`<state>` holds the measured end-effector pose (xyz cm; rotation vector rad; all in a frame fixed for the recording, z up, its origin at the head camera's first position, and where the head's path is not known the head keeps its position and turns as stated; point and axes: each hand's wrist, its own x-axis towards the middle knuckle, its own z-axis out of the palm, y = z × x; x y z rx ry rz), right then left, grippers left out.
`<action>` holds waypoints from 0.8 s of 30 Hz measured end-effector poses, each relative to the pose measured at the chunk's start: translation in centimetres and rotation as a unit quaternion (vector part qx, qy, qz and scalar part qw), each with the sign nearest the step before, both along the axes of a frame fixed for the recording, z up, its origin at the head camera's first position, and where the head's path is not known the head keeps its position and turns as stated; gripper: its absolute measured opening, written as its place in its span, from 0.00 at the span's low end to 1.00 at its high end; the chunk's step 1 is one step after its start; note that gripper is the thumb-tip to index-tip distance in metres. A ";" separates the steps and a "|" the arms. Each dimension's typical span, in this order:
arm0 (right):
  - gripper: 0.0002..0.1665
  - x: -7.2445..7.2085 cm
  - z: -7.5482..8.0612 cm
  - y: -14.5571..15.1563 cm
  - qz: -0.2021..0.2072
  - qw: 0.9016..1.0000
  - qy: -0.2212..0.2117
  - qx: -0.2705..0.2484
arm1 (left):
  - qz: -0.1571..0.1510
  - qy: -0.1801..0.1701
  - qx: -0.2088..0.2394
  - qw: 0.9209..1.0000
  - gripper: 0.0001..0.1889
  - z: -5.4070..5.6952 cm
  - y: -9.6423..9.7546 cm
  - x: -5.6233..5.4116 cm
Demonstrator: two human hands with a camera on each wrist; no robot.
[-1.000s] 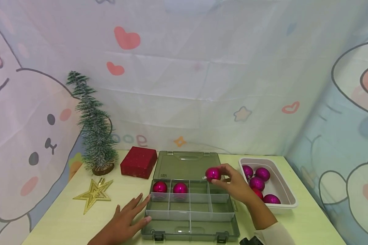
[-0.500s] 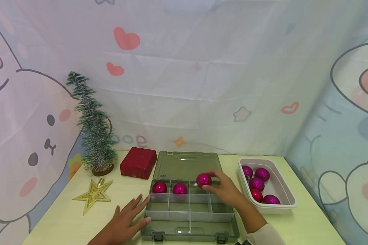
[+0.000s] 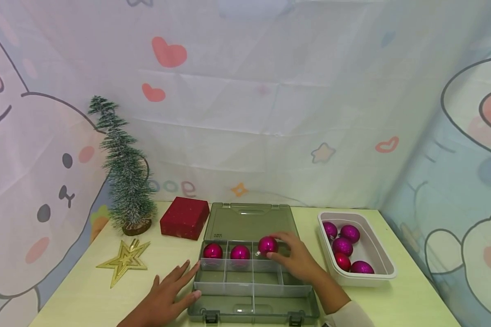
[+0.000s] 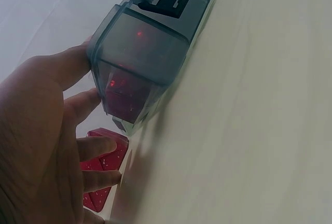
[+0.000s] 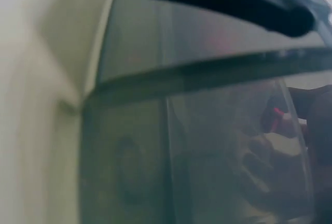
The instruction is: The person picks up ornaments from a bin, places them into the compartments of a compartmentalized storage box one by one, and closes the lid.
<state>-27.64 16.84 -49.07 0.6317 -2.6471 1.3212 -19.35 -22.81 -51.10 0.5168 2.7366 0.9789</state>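
My right hand (image 3: 296, 259) pinches a shiny magenta Christmas ball (image 3: 268, 245) by its right side, at the third back compartment of a green clear organizer box (image 3: 253, 315). Two more magenta balls, a left one (image 3: 213, 250) and a second one (image 3: 240, 252), sit in the first two back compartments. With fingers spread, my left hand (image 3: 165, 295) touches the box's left side; in the left wrist view its thumb and index finger meet the box wall (image 4: 140, 42). The right wrist view is blurred, with the box wall (image 5: 207, 130) filling much of it.
Right of the box stands a white bin (image 3: 374, 245) holding several purple and red balls. A dark red box (image 3: 185, 218), a gold star (image 3: 126, 261) and a small artificial Christmas tree (image 3: 127, 172) are on the left. The organizer's lid (image 3: 249, 220) lies open at the back.
My right hand has carried the magenta ball left and down, from above the fourth back compartment to the third. The left hand stays in place.
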 end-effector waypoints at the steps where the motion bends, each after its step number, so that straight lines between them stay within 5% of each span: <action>1: 0.27 0.1 -0.1 -0.1 0.000 1.000 0.001 0.002 | 0.000 0.000 -0.001 1.000 0.39 0.0 0.0 0.0; 13: 0.31 0.7 -0.4 -0.7 -0.038 0.996 -0.007 0.077 | 0.000 -0.003 -0.004 1.000 0.39 0.3 0.1 0.2; 24: 0.31 0.5 -0.6 -0.6 -0.037 0.995 -0.016 0.091 | 0.007 0.001 -0.005 1.000 0.39 0.4 0.1 0.3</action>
